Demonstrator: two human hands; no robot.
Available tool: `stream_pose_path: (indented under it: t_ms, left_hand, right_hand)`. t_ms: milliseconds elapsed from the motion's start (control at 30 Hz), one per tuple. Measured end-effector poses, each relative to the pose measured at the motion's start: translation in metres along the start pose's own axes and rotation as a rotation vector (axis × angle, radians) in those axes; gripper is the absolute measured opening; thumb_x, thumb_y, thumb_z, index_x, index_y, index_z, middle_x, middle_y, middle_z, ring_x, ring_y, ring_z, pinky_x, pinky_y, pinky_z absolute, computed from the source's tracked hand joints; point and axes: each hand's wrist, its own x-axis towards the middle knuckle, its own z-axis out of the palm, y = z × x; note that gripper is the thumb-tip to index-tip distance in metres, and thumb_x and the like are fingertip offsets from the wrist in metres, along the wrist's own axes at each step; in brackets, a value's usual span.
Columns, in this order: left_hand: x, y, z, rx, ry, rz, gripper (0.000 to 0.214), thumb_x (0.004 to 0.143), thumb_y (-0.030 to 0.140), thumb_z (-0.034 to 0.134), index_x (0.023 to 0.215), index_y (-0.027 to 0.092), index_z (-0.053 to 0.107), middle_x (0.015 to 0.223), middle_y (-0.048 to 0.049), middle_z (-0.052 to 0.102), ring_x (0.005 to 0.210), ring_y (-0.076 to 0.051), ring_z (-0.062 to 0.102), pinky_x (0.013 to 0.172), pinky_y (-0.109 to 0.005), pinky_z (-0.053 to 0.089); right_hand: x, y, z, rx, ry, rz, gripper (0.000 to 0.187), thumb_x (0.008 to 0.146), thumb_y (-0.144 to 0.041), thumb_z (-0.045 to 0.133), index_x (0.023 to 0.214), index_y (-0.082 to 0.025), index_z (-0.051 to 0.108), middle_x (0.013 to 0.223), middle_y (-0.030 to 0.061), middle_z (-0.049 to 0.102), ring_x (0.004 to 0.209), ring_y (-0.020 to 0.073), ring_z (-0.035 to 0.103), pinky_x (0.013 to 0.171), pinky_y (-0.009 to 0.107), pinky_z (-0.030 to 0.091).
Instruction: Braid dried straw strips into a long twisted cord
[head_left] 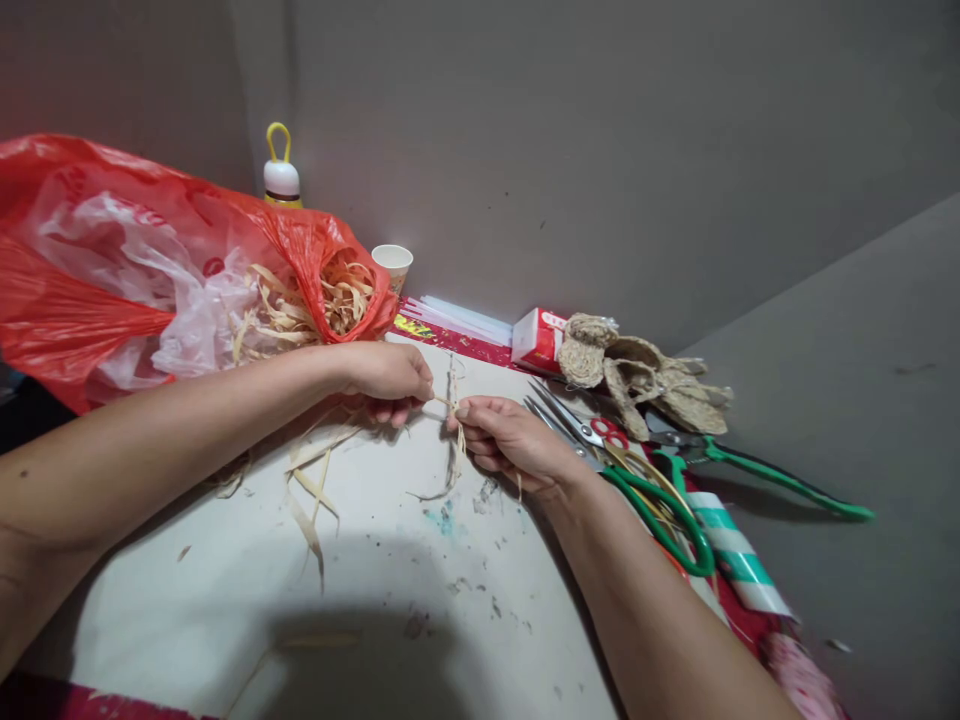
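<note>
My left hand (388,380) and my right hand (506,440) meet over the white work board (390,580), both pinching pale dried straw strips (453,420) between thumb and fingers. The strips run from one hand to the other and hang down below my right hand. More loose strips (315,490) trail from under my left hand across the board.
A red plastic bag (112,260) full of straw lies at the left, with a bottle (282,170) and paper cup (393,265) behind it. At the right are woven straw pieces (637,375), a red-white box (538,340), scissors (577,425) and green-handled shears (667,505).
</note>
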Motion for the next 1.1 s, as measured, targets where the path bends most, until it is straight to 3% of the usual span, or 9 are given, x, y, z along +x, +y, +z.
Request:
stream_pose_path:
  t_ms: [233, 400, 467, 533, 600, 667, 767, 867, 1100]
  left_hand:
    - [-0.004, -0.002, -0.015, 0.112, 0.112, -0.049, 0.016, 0.073, 0.026, 0.055, 0.06, 0.017, 0.05, 0.046, -0.001, 0.055, 0.034, -0.01, 0.042, 0.042, -0.022, 0.032]
    - [-0.016, 0.009, -0.009, 0.369, 0.806, 0.147, 0.017, 0.072, 0.019, 0.052, 0.085, 0.012, 0.061, 0.07, -0.0055, 0.061, 0.065, -0.016, 0.056, 0.063, -0.023, 0.04]
    - [-0.017, 0.016, 0.002, 0.38, 0.953, 0.302, 0.029, 0.076, 0.019, 0.047, 0.102, 0.013, 0.058, 0.082, -0.0065, 0.063, 0.078, -0.017, 0.057, 0.073, -0.024, 0.04]
    - [-0.012, 0.017, 0.015, 0.323, 0.901, 0.383, 0.035, 0.077, 0.019, 0.044, 0.11, 0.014, 0.056, 0.088, -0.0065, 0.064, 0.08, -0.016, 0.057, 0.075, -0.024, 0.04]
    - [0.0, 0.013, 0.029, 0.193, 0.7, 0.358, 0.037, 0.074, 0.019, 0.046, 0.109, 0.013, 0.056, 0.086, -0.0061, 0.065, 0.074, -0.014, 0.057, 0.068, -0.022, 0.041]
    - [0.015, 0.005, 0.039, 0.0, 0.42, 0.242, 0.027, 0.073, 0.021, 0.047, 0.096, 0.012, 0.059, 0.071, -0.0038, 0.063, 0.058, -0.012, 0.054, 0.056, -0.021, 0.04]
    - [0.03, -0.006, 0.044, -0.202, 0.223, 0.162, 0.018, 0.073, 0.023, 0.043, 0.07, 0.013, 0.058, 0.052, 0.001, 0.05, 0.038, -0.007, 0.036, 0.04, -0.02, 0.027]
    - [0.033, -0.009, 0.042, -0.182, 0.255, 0.132, 0.019, 0.071, 0.024, 0.044, 0.061, 0.014, 0.057, 0.042, 0.0048, 0.036, 0.035, -0.006, 0.023, 0.036, -0.022, 0.017]
    - [0.031, -0.007, 0.039, -0.041, 0.318, 0.272, 0.022, 0.069, 0.022, 0.044, 0.054, 0.014, 0.059, 0.057, 0.0, 0.056, 0.054, -0.008, 0.046, 0.05, -0.018, 0.033]
  right_hand:
    - [-0.002, -0.001, -0.004, -0.052, 0.004, 0.011, 0.019, 0.075, -0.03, 0.062, 0.071, -0.012, 0.057, 0.047, -0.0111, 0.023, 0.04, 0.0027, 0.013, 0.034, 0.015, 0.011]
    - [-0.003, 0.0, -0.007, -0.072, -0.026, -0.002, 0.018, 0.076, -0.03, 0.061, 0.072, -0.013, 0.058, 0.048, -0.0108, 0.024, 0.04, 0.0032, 0.013, 0.034, 0.015, 0.011]
    - [-0.003, -0.001, -0.007, -0.075, -0.027, -0.002, 0.019, 0.076, -0.031, 0.06, 0.072, -0.013, 0.058, 0.047, -0.0109, 0.024, 0.04, 0.0032, 0.013, 0.034, 0.015, 0.011]
    - [-0.002, -0.001, -0.007, -0.076, -0.028, 0.001, 0.019, 0.076, -0.031, 0.06, 0.072, -0.013, 0.058, 0.046, -0.0112, 0.024, 0.039, 0.003, 0.013, 0.034, 0.014, 0.011]
    - [-0.002, -0.001, -0.006, -0.072, -0.021, 0.003, 0.018, 0.075, -0.031, 0.061, 0.071, -0.014, 0.057, 0.045, -0.0112, 0.024, 0.039, 0.0029, 0.014, 0.034, 0.014, 0.01]
    - [-0.002, -0.002, -0.006, -0.072, -0.014, 0.009, 0.019, 0.075, -0.032, 0.061, 0.07, -0.014, 0.055, 0.044, -0.0112, 0.025, 0.039, 0.0028, 0.014, 0.035, 0.014, 0.011]
    - [-0.002, -0.003, -0.005, -0.115, -0.007, 0.011, 0.021, 0.076, -0.034, 0.06, 0.071, -0.015, 0.055, 0.043, -0.0113, 0.025, 0.038, 0.0029, 0.014, 0.035, 0.015, 0.011]
    - [-0.004, -0.005, -0.005, -0.193, 0.001, 0.0, 0.022, 0.076, -0.036, 0.059, 0.073, -0.014, 0.058, 0.044, -0.011, 0.026, 0.038, 0.0033, 0.015, 0.035, 0.015, 0.011]
    - [-0.006, -0.004, -0.002, -0.614, 0.152, -0.102, 0.014, 0.075, -0.027, 0.051, 0.072, -0.016, 0.058, 0.049, -0.0071, 0.035, 0.041, 0.0062, 0.027, 0.039, 0.019, 0.02]
